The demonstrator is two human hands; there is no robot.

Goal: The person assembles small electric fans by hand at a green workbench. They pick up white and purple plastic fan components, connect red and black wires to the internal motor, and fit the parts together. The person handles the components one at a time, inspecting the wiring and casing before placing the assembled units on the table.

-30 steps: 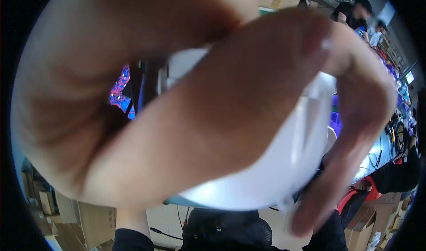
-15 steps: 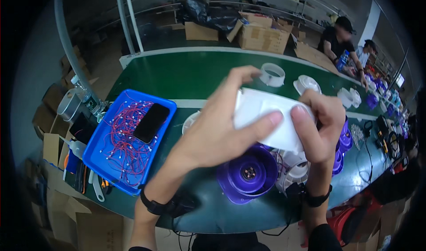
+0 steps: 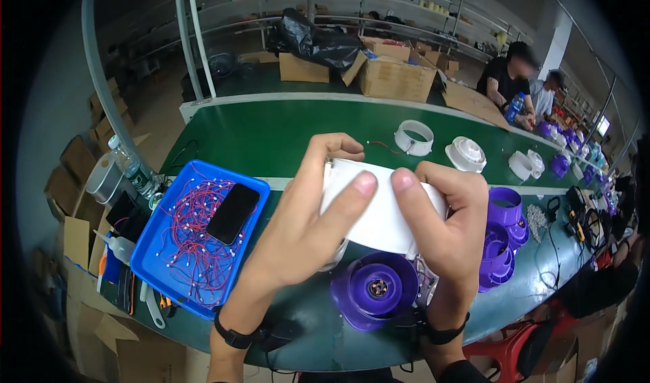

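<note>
At far left, a clear plastic bottle (image 3: 130,168) stands at the edge of the green bench (image 3: 284,129). Beside it, a blue tray (image 3: 157,275) holds a tangle of red wires (image 3: 193,231), with a black phone (image 3: 233,213) laid on top. Right of the tray, the left hand (image 3: 301,231) is closed around the left end of a white plastic housing (image 3: 379,210), thumb pressed flat on its near face, the other fingers curled over its far edge. The housing is held above the bench, between both hands and over a purple fan-shaped part (image 3: 374,289) that rests on the bench below. The right hand (image 3: 450,224) is clamped on the housing's right end in the same way, thumb on the near face just beside the left thumb. Judged from this grip, the step is best done with even pressure from the 2 thumbs, the housing kept level and clear of the part beneath. Further right, stacked purple rings (image 3: 502,237) sit near the right wrist. On the belt beyond, a white ring (image 3: 414,137) and a white domed cap (image 3: 466,154) lie well apart from the hands. At the far right, 2 other people (image 3: 525,78) are seated at the line.
</note>
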